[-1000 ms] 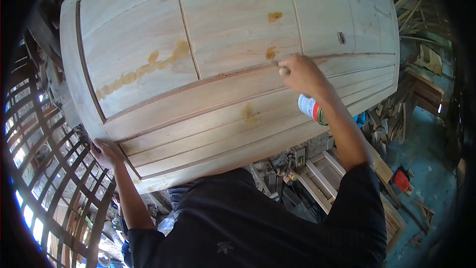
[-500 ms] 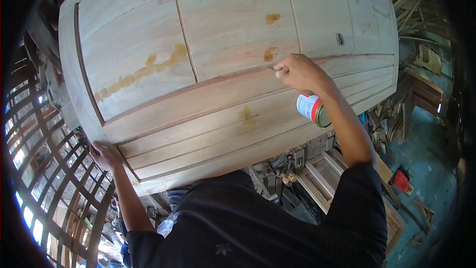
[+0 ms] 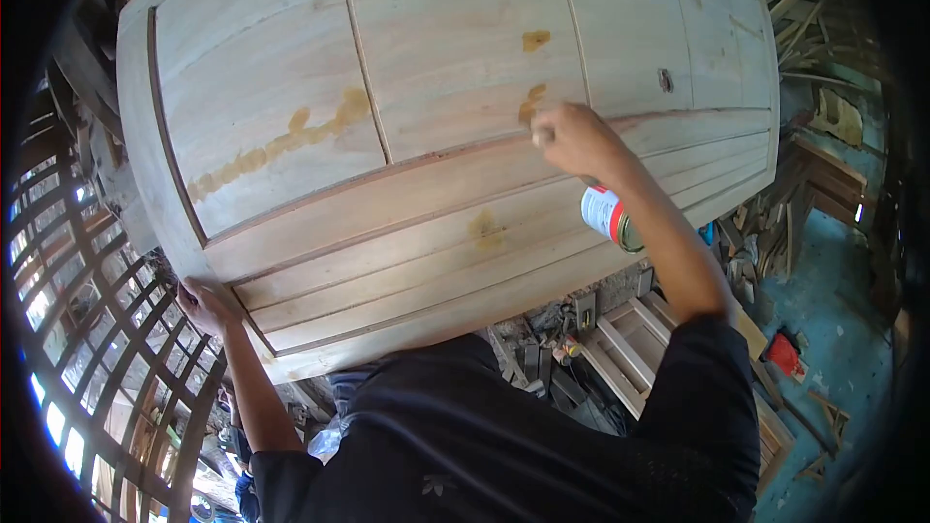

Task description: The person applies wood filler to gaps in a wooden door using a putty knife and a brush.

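Pale wooden door panel [image 3: 465, 68], yellowish-brown patches [image 3: 281, 147] on its surface, white-and-red can [image 3: 603, 215] on it toward the near edge.

The person's right hand [image 3: 579, 140] is a little farther toward the left side of the wooden panel [image 3: 455, 68] than it was a second ago, its fingertips now close against the bottom of the lower amber patch [image 3: 533, 103]. The tip of the thin tool, which showed beyond the fingers before, is lost in the blur. That patch looks different too: its upper lobe is fuller and reaches up to the right, where at first there was only a faint streak. The can [image 3: 606, 214] by the forearm turned its metal end more into sight, then partly back.
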A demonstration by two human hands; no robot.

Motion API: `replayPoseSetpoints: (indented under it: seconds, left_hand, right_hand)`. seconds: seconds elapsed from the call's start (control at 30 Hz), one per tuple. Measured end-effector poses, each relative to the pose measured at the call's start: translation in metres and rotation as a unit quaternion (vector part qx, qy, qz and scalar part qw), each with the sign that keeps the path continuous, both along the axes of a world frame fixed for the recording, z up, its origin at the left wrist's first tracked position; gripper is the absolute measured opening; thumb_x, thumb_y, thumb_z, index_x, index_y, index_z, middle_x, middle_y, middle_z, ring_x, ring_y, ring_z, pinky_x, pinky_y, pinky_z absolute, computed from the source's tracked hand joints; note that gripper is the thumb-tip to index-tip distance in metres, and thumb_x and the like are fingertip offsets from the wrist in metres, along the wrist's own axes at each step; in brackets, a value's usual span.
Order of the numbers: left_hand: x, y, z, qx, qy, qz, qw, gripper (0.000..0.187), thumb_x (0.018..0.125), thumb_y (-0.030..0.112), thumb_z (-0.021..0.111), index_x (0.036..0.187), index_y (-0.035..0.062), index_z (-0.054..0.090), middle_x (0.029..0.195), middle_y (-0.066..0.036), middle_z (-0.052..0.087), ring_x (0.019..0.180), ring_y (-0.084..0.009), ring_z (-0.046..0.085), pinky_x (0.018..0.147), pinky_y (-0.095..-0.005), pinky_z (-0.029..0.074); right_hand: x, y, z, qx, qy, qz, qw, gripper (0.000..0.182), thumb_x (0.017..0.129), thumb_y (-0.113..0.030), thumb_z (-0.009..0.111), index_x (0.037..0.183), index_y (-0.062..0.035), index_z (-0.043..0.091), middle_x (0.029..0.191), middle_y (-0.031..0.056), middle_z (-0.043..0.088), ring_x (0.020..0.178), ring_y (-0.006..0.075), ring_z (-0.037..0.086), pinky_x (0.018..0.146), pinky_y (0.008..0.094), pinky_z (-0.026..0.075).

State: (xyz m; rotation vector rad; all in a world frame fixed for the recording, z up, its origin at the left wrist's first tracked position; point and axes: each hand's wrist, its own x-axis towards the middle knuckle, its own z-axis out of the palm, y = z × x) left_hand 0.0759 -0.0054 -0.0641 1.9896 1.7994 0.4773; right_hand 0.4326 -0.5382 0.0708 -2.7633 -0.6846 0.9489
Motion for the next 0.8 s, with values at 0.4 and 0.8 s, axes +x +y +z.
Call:
replayPoseSetpoints:
  seconds: [0.4, 0.8]
  left_hand:
    - [-0.003, 0.003, -0.001, -0.017, -0.009, -0.008, 1.0, 0.062, 0.098, 0.053, 0.056, 0.136, 0.003, 0.06, 0.128, -0.019, 0.066, 0.113, -0.0333, 0.064, 0.1, -0.0414, 0.046]
    - [-0.003, 0.001, 0.0, 0.031, 0.024, -0.023, 0.999, 0.049, 0.099, 0.048, 0.057, 0.129, 0.0092, 0.066, 0.125, -0.02, 0.067, 0.113, -0.0358, 0.064, 0.097, -0.0444, 0.049]
  right_hand:
    - [0.083, 0.003, 0.016, -0.081, -0.083, -0.005, 0.993, 0.027, 0.091, -0.021, 0.065, 0.114, -0.0085, 0.072, 0.092, 0.0248, 0.07, 0.088, 0.0402, 0.069, 0.08, 0.0464, 0.054]
    - [0.089, 0.025, 0.009, -0.035, -0.089, -0.075, 0.993, 0.02, 0.082, -0.017, 0.059, 0.088, -0.0036, 0.074, 0.087, 0.0269, 0.069, 0.086, 0.0424, 0.069, 0.081, 0.0466, 0.056]
